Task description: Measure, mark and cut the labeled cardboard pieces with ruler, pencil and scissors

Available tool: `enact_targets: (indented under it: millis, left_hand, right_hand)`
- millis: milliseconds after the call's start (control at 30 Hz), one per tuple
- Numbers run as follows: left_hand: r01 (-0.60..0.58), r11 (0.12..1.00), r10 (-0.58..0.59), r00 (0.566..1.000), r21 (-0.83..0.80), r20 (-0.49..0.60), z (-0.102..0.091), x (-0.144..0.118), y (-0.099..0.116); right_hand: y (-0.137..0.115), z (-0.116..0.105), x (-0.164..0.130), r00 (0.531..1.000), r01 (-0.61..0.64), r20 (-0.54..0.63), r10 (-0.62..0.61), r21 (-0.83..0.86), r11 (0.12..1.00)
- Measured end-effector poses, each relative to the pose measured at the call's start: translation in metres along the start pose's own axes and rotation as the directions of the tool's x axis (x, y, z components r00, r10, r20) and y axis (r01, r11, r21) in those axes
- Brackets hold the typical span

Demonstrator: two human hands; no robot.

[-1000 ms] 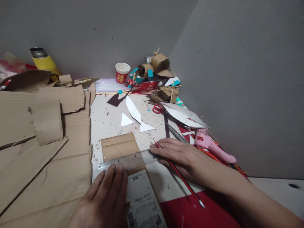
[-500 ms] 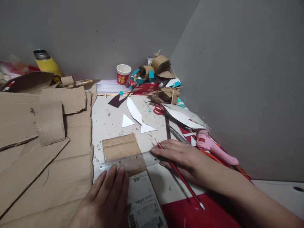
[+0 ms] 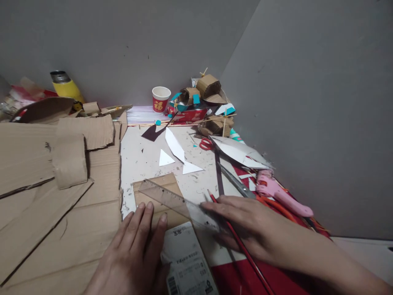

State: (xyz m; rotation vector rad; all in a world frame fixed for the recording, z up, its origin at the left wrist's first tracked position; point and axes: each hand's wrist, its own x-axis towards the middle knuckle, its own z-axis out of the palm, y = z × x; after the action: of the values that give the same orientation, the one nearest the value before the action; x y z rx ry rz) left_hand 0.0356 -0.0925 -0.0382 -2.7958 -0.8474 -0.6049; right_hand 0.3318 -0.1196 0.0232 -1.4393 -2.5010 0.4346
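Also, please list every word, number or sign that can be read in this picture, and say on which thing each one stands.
"福": a gold sign on the red band of the paper cup by the back wall.
Shipping label on the cardboard piece under the left hand: printed lines, digits and a barcode, too blurred to read.
Clear ruler: scale marks visible, numbers too small to read.
Red box behind: print unreadable.
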Motion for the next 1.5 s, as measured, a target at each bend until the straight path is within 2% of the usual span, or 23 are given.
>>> enact_targets:
  millis: [100, 200, 333, 467, 600, 833, 967, 1067, 1200, 1300, 1433, 1500]
  left_hand:
    - [0.008, 1.000, -0.008, 1.000, -0.015, 0.013, -0.003, 0.002, -0.002]
    - [-0.042, 0.999, 0.042, 0.998, 0.001, 0.054, -0.011, 0.008, -0.005]
    - [-0.086, 0.996, 0.083, 0.993, 0.027, 0.086, -0.018, 0.015, -0.007]
    - [-0.063, 0.998, 0.062, 0.993, 0.010, 0.104, -0.019, 0.018, -0.008]
    - [-0.086, 0.996, 0.085, 0.987, 0.006, 0.135, -0.020, 0.019, -0.008]
    - [-0.115, 0.993, 0.110, 0.983, 0.028, 0.144, -0.017, 0.016, -0.009]
    - [-0.126, 0.992, 0.124, 0.983, 0.008, 0.138, -0.017, 0.015, -0.009]
    - [-0.077, 0.997, 0.079, 0.986, -0.020, 0.146, -0.012, 0.011, -0.007]
    - [-0.035, 0.999, 0.039, 0.989, -0.029, 0.141, -0.004, 0.004, -0.003]
    - [-0.059, 0.997, 0.065, 0.989, -0.049, 0.135, -0.006, 0.007, -0.006]
    - [-0.162, 0.983, 0.174, 0.973, -0.085, 0.154, -0.014, 0.011, -0.014]
    - [-0.183, 0.980, 0.192, 0.972, -0.077, 0.137, -0.018, 0.010, -0.017]
  right_hand:
    - [-0.012, 0.005, -0.001, 0.996, -0.016, 0.091, 0.007, 0.096, 0.995]
    - [-0.022, 0.008, 0.000, 0.979, -0.045, 0.203, 0.001, 0.209, 0.977]
    - [-0.027, 0.010, 0.003, 0.972, -0.059, 0.237, -0.013, 0.296, 0.954]
    - [-0.024, 0.014, 0.002, 0.978, -0.029, 0.207, -0.036, 0.301, 0.953]
    - [-0.019, 0.019, 0.003, 0.992, 0.002, 0.123, -0.039, 0.286, 0.958]
    - [-0.018, 0.019, 0.012, 0.989, 0.053, 0.113, -0.091, 0.297, 0.953]
    - [-0.018, 0.020, 0.015, 0.988, 0.148, 0.000, -0.152, 0.237, 0.960]
    - [-0.017, 0.023, 0.016, 0.971, 0.234, -0.101, -0.217, 0.211, 0.949]
    - [-0.015, 0.029, 0.016, 0.959, 0.278, -0.115, -0.259, 0.214, 0.936]
    - [-0.014, 0.031, 0.015, 0.961, 0.275, -0.096, -0.260, 0.204, 0.940]
    - [-0.015, 0.031, 0.014, 0.961, 0.273, -0.103, -0.257, 0.205, 0.940]
    - [-0.015, 0.030, 0.015, 0.958, 0.281, -0.111, -0.263, 0.202, 0.938]
